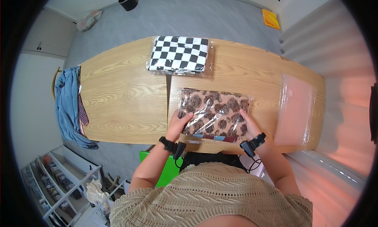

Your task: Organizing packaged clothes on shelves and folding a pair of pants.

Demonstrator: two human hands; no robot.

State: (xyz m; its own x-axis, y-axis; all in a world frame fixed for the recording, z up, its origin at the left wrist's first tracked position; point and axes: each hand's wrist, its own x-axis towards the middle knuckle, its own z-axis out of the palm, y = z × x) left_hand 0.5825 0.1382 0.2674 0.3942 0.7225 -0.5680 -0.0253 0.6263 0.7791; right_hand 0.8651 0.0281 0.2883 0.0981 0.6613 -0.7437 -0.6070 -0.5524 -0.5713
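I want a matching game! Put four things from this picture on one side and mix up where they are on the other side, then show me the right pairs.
Things:
1. Spotted bundle
2. Checkered bundle
3. Blue cloth
4. Black bin

Places:
A. On the floor, past the far side of the table
B. At the left end of the table
C. Between the left hand and the right hand
D. On the table, near its far edge

Right pairs: 1-C, 2-D, 3-B, 4-A
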